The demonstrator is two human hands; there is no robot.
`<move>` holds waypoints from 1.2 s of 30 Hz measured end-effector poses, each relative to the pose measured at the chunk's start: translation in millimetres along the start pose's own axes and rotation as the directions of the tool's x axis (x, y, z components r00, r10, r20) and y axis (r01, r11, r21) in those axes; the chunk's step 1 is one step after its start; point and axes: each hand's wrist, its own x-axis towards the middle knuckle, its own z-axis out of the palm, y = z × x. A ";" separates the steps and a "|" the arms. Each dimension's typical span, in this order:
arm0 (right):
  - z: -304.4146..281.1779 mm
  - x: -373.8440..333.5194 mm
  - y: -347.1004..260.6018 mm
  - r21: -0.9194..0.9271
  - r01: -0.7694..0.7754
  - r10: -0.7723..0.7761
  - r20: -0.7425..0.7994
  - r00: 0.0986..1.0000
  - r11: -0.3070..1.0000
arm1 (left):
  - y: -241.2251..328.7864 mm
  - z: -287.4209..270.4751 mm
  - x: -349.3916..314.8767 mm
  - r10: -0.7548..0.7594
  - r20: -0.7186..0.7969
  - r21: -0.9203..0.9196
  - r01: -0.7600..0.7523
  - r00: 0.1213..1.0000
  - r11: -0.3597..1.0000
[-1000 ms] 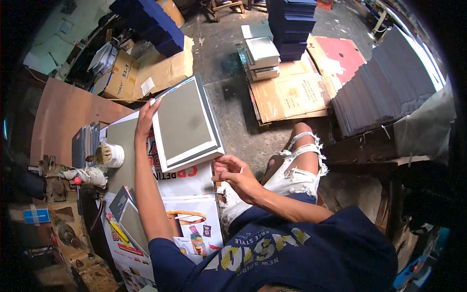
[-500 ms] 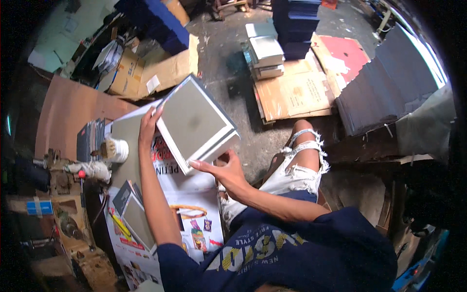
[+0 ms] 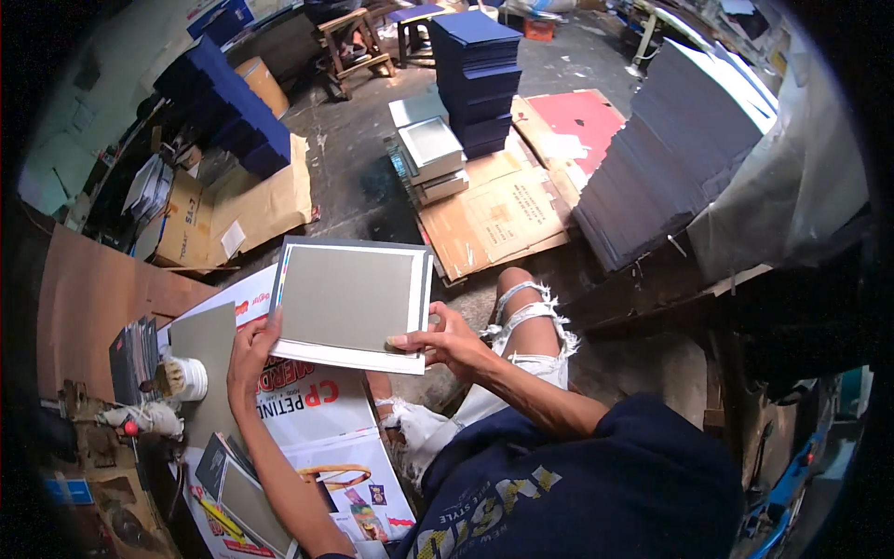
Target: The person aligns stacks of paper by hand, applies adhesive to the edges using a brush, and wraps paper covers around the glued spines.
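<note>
Between my two hands is a book cover (image 3: 352, 296), a grey board with white paper margins and a dark outer edge, held nearly flat above the worktable. My left hand (image 3: 252, 354) is closed on its left edge, near the lower corner. Opposite, my right hand (image 3: 456, 343) grips the lower right corner, thumb on top and fingers beneath. Beneath lies a printed sheet (image 3: 317, 424). A grey board (image 3: 205, 340) and a white tub (image 3: 189, 379) with a brush lie left of my left hand. Nearer me, a yellow tool (image 3: 221, 522) rests beside more covers (image 3: 250, 503).
A small pile of dark boards (image 3: 136, 363) stands behind the tub. Across the floor, tall dark blue stacks (image 3: 475, 84) and pale blocks (image 3: 431, 149) sit on flattened cardboard (image 3: 498, 224). To the right leans a large dark stack (image 3: 666, 158). Wooden stools (image 3: 356, 51) stand farther back.
The book cover has turned from a steep slant to nearly level and come lower, both hands still on its edges. The whole view has shifted, showing more of the far floor.
</note>
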 end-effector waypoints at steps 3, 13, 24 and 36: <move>-23.9 17.6 8.1 0.027 0.036 -0.037 0.037 0.999 0.999 | 15.7 6.5 4.1 -0.071 0.133 -0.119 0.087 0.989 0.989; -13.0 -6.0 -46.4 -0.406 0.091 0.018 0.259 0.966 0.909 | -5.6 21.0 -65.2 0.003 0.138 -0.367 0.048 0.990 0.929; 96.9 4.5 -47.7 -0.623 0.620 0.221 0.768 0.601 0.477 | -110.8 28.7 -280.4 0.117 -0.220 0.209 -0.071 0.968 0.975; 126.1 18.5 -33.2 -0.512 0.821 0.341 0.841 0.419 0.254 | -174.3 92.4 -380.9 -0.096 -0.737 -0.082 0.052 0.669 0.995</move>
